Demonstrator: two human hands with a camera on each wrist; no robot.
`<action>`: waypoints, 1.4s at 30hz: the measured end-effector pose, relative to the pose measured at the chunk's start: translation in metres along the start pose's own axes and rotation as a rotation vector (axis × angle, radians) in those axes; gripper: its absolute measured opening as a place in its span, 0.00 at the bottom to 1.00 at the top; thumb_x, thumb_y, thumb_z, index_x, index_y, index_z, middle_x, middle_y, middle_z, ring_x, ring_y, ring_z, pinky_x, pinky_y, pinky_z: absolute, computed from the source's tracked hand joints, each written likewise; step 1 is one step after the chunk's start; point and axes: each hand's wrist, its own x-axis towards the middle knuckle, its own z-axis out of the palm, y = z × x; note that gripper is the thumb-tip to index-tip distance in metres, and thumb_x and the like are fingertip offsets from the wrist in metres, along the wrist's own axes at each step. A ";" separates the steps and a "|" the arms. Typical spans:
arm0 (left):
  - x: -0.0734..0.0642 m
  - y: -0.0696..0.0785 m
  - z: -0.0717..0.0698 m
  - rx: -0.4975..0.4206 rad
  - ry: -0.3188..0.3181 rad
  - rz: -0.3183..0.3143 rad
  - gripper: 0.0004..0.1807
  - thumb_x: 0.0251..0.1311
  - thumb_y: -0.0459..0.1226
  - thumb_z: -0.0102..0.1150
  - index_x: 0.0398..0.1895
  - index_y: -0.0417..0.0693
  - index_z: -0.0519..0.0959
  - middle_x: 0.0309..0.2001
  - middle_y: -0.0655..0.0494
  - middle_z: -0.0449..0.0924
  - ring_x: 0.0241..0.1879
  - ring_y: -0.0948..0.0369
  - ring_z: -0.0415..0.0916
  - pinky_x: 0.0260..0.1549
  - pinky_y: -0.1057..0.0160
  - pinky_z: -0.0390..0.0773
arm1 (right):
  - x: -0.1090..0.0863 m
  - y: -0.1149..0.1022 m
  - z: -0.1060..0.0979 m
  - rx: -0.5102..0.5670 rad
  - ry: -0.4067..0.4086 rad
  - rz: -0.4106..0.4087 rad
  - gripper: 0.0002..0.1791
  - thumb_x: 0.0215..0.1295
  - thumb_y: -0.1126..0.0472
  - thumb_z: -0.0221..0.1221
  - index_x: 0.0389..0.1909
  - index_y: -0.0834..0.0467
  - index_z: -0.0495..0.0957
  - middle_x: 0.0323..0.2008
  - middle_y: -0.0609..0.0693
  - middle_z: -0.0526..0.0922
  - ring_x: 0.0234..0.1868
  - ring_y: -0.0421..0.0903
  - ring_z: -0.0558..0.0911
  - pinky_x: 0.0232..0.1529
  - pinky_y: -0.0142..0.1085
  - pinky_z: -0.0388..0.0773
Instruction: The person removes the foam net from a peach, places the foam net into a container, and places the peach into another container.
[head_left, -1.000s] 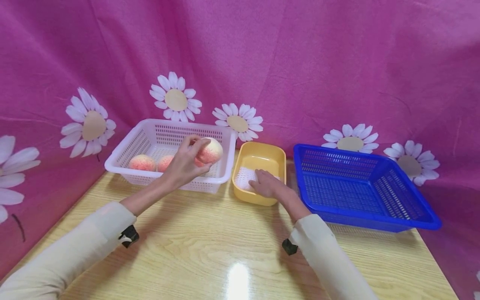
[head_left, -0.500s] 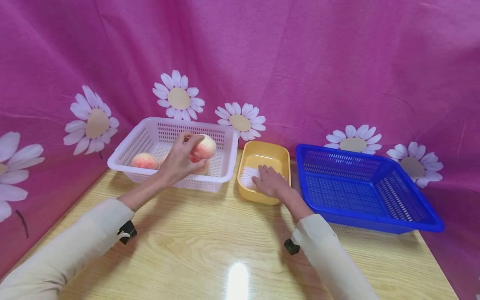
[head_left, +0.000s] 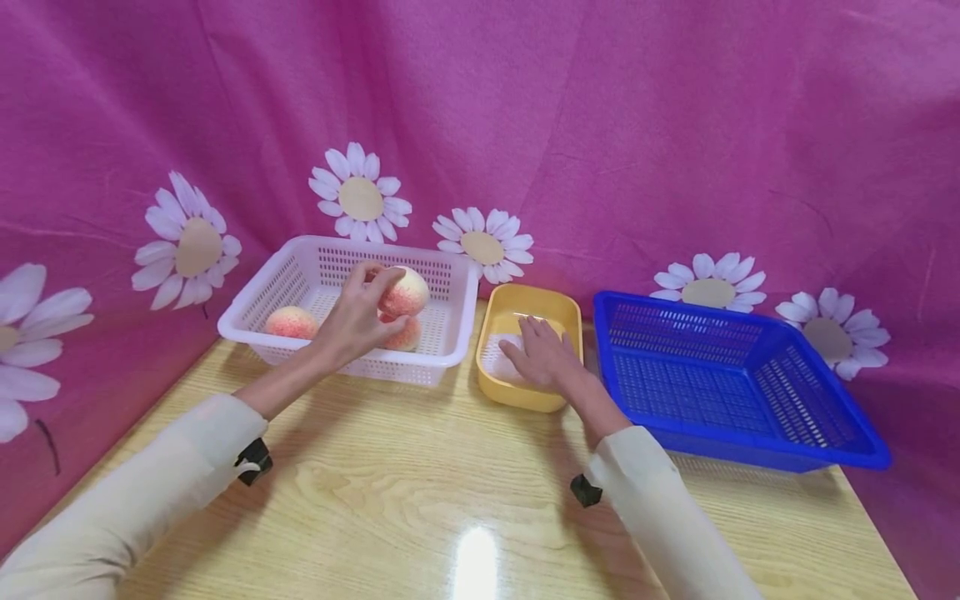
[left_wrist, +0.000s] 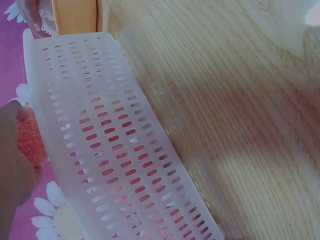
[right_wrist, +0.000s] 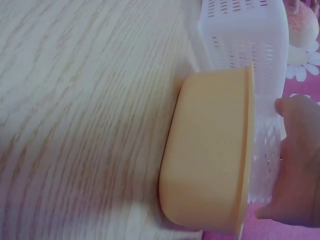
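My left hand [head_left: 356,317] grips a peach [head_left: 410,292] between thumb and fingers over the right half of a white slotted basket [head_left: 247,310]. One peach [head_left: 291,322] lies at the basket's left, and another peach [head_left: 405,335] shows just below the held one. Red patches show through the slots in the left wrist view. My right hand [head_left: 546,354] spreads over a yellow box [head_left: 517,396], palm down with fingers extended. Under it, white foam netting [head_left: 498,357] rises above the box rim [right_wrist: 248,145] in the right wrist view; the palm side is hidden.
A blue slotted basket [head_left: 690,396] stands right of the yellow box. All three containers are on a wood-grain table [head_left: 390,483], in front of a purple cloth [head_left: 600,150] with daisies. A black wrist camera [head_left: 255,461] hangs under the left sleeve.
My left hand has shifted left over the white basket with the peach, uncovering the peach below it. My right hand's fingers have straightened and spread. The view has turned slightly left.
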 end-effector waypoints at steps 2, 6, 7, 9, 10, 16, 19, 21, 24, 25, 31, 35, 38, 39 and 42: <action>0.000 -0.001 -0.001 0.004 0.002 -0.002 0.34 0.47 0.29 0.75 0.61 0.39 0.73 0.57 0.37 0.64 0.56 0.45 0.65 0.44 0.52 0.79 | 0.002 -0.001 -0.001 -0.013 0.012 -0.001 0.42 0.77 0.38 0.37 0.76 0.66 0.51 0.76 0.64 0.53 0.76 0.61 0.50 0.72 0.63 0.43; -0.001 -0.002 -0.003 0.005 0.008 -0.004 0.34 0.47 0.29 0.74 0.60 0.39 0.73 0.57 0.38 0.65 0.55 0.45 0.65 0.42 0.54 0.78 | 0.003 -0.004 -0.004 -0.018 0.022 0.007 0.42 0.76 0.36 0.37 0.77 0.64 0.52 0.76 0.62 0.54 0.76 0.60 0.52 0.71 0.64 0.43; -0.001 -0.002 -0.004 0.006 0.011 -0.001 0.34 0.47 0.29 0.74 0.60 0.39 0.73 0.56 0.38 0.65 0.55 0.45 0.65 0.42 0.54 0.77 | 0.003 -0.005 -0.005 -0.017 0.026 0.008 0.42 0.76 0.36 0.37 0.77 0.64 0.52 0.76 0.62 0.54 0.76 0.59 0.52 0.71 0.65 0.43; -0.001 -0.003 -0.005 0.008 0.014 0.000 0.34 0.47 0.29 0.74 0.60 0.39 0.73 0.56 0.38 0.65 0.54 0.46 0.65 0.40 0.55 0.77 | 0.004 -0.006 -0.005 -0.017 0.035 0.009 0.42 0.76 0.36 0.38 0.77 0.64 0.52 0.76 0.61 0.54 0.76 0.59 0.52 0.71 0.65 0.42; -0.001 -0.003 -0.005 0.012 0.016 0.001 0.34 0.47 0.29 0.74 0.60 0.39 0.73 0.56 0.38 0.65 0.53 0.46 0.66 0.40 0.55 0.77 | 0.004 -0.007 -0.006 -0.018 0.040 0.008 0.42 0.76 0.36 0.38 0.77 0.63 0.52 0.76 0.61 0.55 0.76 0.59 0.52 0.71 0.66 0.41; -0.002 -0.005 -0.007 0.028 0.015 -0.018 0.34 0.46 0.29 0.74 0.60 0.39 0.73 0.56 0.38 0.64 0.55 0.45 0.64 0.43 0.52 0.75 | 0.007 -0.010 -0.007 -0.037 0.073 -0.004 0.42 0.75 0.35 0.38 0.77 0.62 0.53 0.76 0.61 0.55 0.76 0.59 0.53 0.70 0.67 0.38; -0.002 -0.007 -0.008 0.034 0.014 -0.021 0.34 0.46 0.30 0.74 0.60 0.38 0.73 0.56 0.37 0.65 0.56 0.44 0.64 0.45 0.50 0.75 | 0.009 -0.012 -0.009 -0.042 0.075 -0.005 0.42 0.75 0.35 0.38 0.77 0.61 0.52 0.76 0.60 0.55 0.76 0.59 0.52 0.70 0.67 0.36; -0.002 -0.008 -0.008 0.039 0.016 -0.023 0.33 0.46 0.30 0.74 0.59 0.38 0.73 0.56 0.37 0.65 0.55 0.44 0.65 0.46 0.49 0.76 | 0.009 -0.014 -0.011 -0.044 0.075 -0.005 0.42 0.75 0.35 0.38 0.78 0.61 0.52 0.76 0.59 0.54 0.76 0.59 0.52 0.70 0.67 0.36; -0.002 -0.010 -0.009 0.047 0.022 -0.022 0.34 0.46 0.30 0.75 0.59 0.38 0.73 0.55 0.36 0.65 0.56 0.44 0.65 0.47 0.49 0.76 | 0.010 -0.017 -0.014 -0.048 0.083 -0.012 0.41 0.75 0.35 0.39 0.78 0.59 0.52 0.76 0.58 0.55 0.76 0.58 0.52 0.71 0.66 0.35; -0.002 -0.011 -0.009 0.049 0.023 -0.022 0.34 0.46 0.30 0.75 0.59 0.38 0.74 0.55 0.36 0.65 0.56 0.44 0.65 0.47 0.49 0.76 | 0.011 -0.018 -0.015 -0.050 0.088 -0.018 0.41 0.76 0.35 0.39 0.78 0.59 0.53 0.76 0.58 0.55 0.76 0.57 0.52 0.71 0.66 0.35; -0.001 -0.014 -0.011 0.049 0.017 -0.013 0.34 0.46 0.30 0.76 0.59 0.37 0.73 0.56 0.36 0.64 0.56 0.43 0.65 0.48 0.48 0.75 | 0.012 -0.024 -0.015 -0.063 0.123 -0.087 0.39 0.76 0.38 0.41 0.77 0.59 0.55 0.75 0.57 0.58 0.76 0.57 0.53 0.71 0.66 0.36; -0.002 -0.015 -0.011 0.045 0.010 -0.017 0.35 0.46 0.30 0.76 0.60 0.38 0.73 0.56 0.36 0.64 0.55 0.43 0.65 0.47 0.49 0.76 | 0.012 -0.030 -0.014 -0.044 0.158 -0.161 0.36 0.77 0.40 0.43 0.76 0.58 0.59 0.74 0.57 0.61 0.75 0.57 0.56 0.71 0.65 0.39; -0.002 -0.017 -0.011 0.049 0.008 -0.023 0.35 0.46 0.31 0.75 0.60 0.37 0.73 0.56 0.36 0.64 0.55 0.44 0.65 0.48 0.48 0.76 | 0.011 -0.036 -0.013 -0.009 0.175 -0.230 0.33 0.77 0.43 0.45 0.74 0.58 0.62 0.73 0.57 0.63 0.74 0.56 0.58 0.72 0.62 0.43; -0.002 -0.017 -0.011 0.053 0.007 -0.025 0.35 0.46 0.31 0.75 0.60 0.38 0.73 0.56 0.37 0.64 0.55 0.44 0.65 0.47 0.48 0.77 | 0.011 -0.037 -0.013 0.002 0.179 -0.256 0.32 0.77 0.44 0.46 0.74 0.59 0.63 0.72 0.58 0.64 0.74 0.57 0.58 0.73 0.60 0.45; -0.002 -0.017 -0.013 0.062 0.008 -0.031 0.35 0.46 0.31 0.76 0.60 0.37 0.73 0.55 0.37 0.64 0.55 0.44 0.65 0.46 0.49 0.77 | 0.011 -0.043 -0.012 0.035 0.185 -0.330 0.30 0.77 0.47 0.47 0.72 0.60 0.66 0.72 0.59 0.65 0.73 0.58 0.60 0.74 0.53 0.50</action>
